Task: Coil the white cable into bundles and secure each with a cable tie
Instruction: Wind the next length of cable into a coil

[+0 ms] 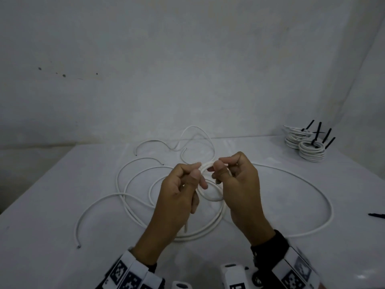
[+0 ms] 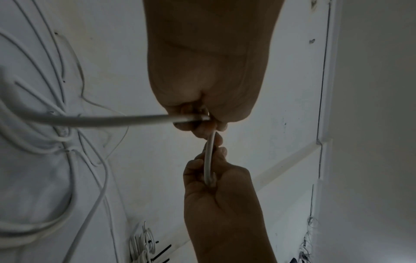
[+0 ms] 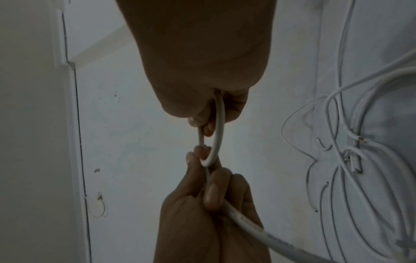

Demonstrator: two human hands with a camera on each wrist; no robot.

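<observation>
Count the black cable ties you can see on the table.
About 5: four tails stick up from the finished bundles at the far right corner, and one loose cable tie lies at the right edge. Others may be hidden among the stacked coils.

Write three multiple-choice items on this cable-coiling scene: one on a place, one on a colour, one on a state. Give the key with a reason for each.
1. Where do the finished bundles sit?
A. far right of the table
B. near left corner
C. under the hands

2. What colour are the ties on those bundles?
A. white
B. black
C. red

3. What is the state of the cable between the hands?
A. lying flat, untouched
B. tied with a cable tie
C. pinched by both hands, bent into a small loop

Key: 1 A, the stack stands by the right wall. 2 B, dark tie ends stick up. 3 C, left hand and right hand grip it.
</observation>
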